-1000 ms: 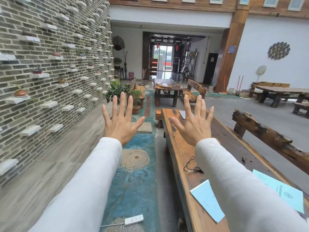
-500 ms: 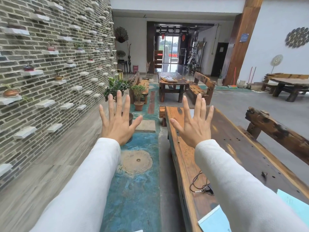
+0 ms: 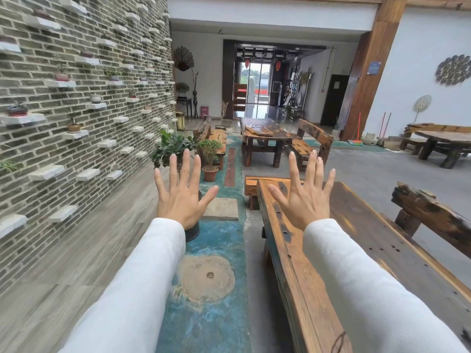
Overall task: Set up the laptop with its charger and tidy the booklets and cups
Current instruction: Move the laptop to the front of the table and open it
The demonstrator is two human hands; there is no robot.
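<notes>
Both arms in white sleeves reach forward at chest height. My left hand (image 3: 182, 193) is held up over the floor, fingers spread, holding nothing. My right hand (image 3: 304, 193) is raised the same way above the long wooden table (image 3: 288, 250), also with nothing in it. A loop of thin black cable (image 3: 338, 343) lies on the table at the bottom edge of the view. No laptop, booklet or cup shows; my right hand and sleeve hide much of the tabletop.
A rough wooden bench (image 3: 433, 220) runs along the table's right side. A brick wall with small shelves (image 3: 76, 110) stands left. Potted plants (image 3: 210, 159) and a second table with benches (image 3: 265, 138) stand ahead. A blue floor strip (image 3: 211, 289) runs left of the table.
The view has tilted upward and forward. The blue booklets and most of the cable slid out of the bottom of the view. Both hands stay raised and spread.
</notes>
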